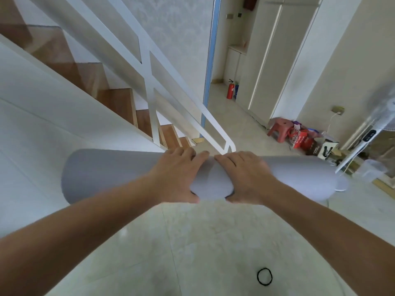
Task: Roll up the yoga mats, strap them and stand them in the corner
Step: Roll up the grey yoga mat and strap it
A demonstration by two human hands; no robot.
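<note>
Mat: rolled grey mat (pixel 102 174), long axis left to right across the view, left end toward the stairs (pixel 119 101), right end toward the fan (pixel 382 107); the roll looks wider at its ends than where it is gripped.
Mat place: over the tiled floor (pixel 213 242), just short of the bottom step; I cannot tell whether it touches the floor.
Left hand (pixel 178 174): fingers (pixel 201 155) curled over the top of the roll at its middle, thumb on the near side, gripping it.
Right hand (pixel 245 176): just beside the left, same grip; the index tips almost meet.
Band: black loop (pixel 258 277) flat on the floor, near the person, well apart from the mat.
Room: white railing (pixel 149 67) slants down beside the stairs; cupboards (pixel 267 60) and a red extinguisher (pixel 230 89) stand far back.
Edges: stool (pixel 280 129) and bags (pixel 301 139) crowd the right wall near the fan.
Open room: bare tiles between mat and person, and a passage toward the cupboards.
</note>
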